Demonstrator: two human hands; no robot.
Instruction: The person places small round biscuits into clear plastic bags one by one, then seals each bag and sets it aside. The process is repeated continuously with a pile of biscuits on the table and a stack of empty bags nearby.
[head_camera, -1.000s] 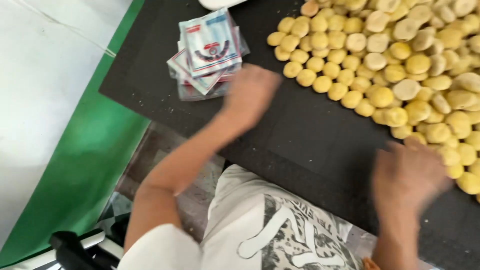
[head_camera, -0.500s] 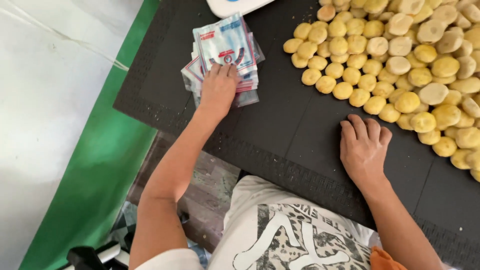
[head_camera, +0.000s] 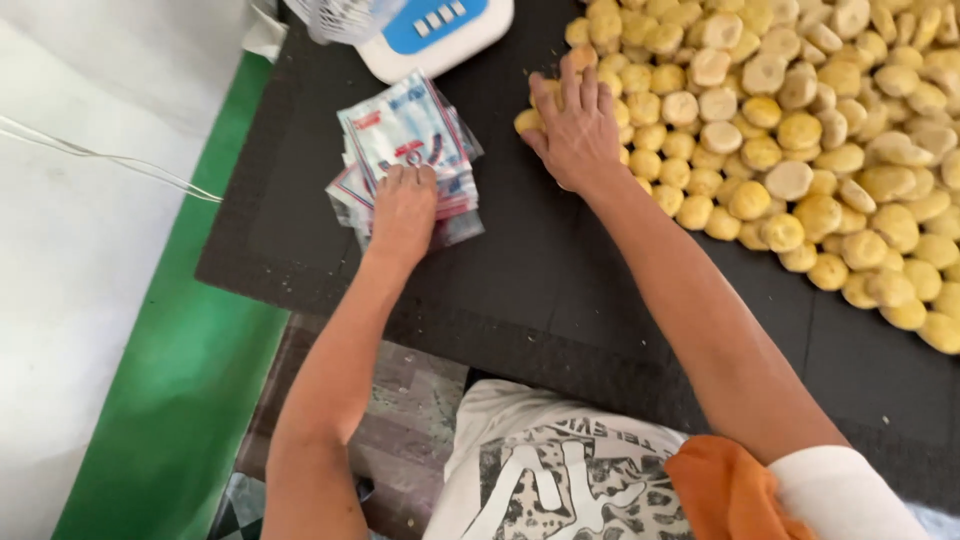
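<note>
Left hand (head_camera: 403, 210): arm extended forward from lower left, palm down, fingers curled and pressing on the near edge of a stack of clear plastic packets (head_camera: 410, 140) with red and blue print. Fingertips pinch at the top packet; whether one is actually gripped, cannot tell. The stack lies fanned on the dark surface (head_camera: 520, 290), near its left edge, just in front of a white and blue device (head_camera: 440, 30).

Right hand (head_camera: 575, 125): arm stretched diagonally from lower right across the surface, palm down, fingers spread and laid flat over the left margin of the yellow round cakes (head_camera: 780, 130). Hand is open, resting on several cakes, not closed round any of them. The cakes cover the right and upper part of the surface in a dense single layer, some paler than others.

Change against 0.5 s ago: right hand was flat on bare surface near the body, short of the cakes; it has since reached forward and left onto the edge of the cake pile. Left hand was already on the packets and remains there, same posture. At 1.0 s ago both hands were blurred, in motion.

Outward: green floor strip (head_camera: 170, 400) at left, white area beyond; printed shirt and orange cloth (head_camera: 730, 490) at lower edge.
</note>
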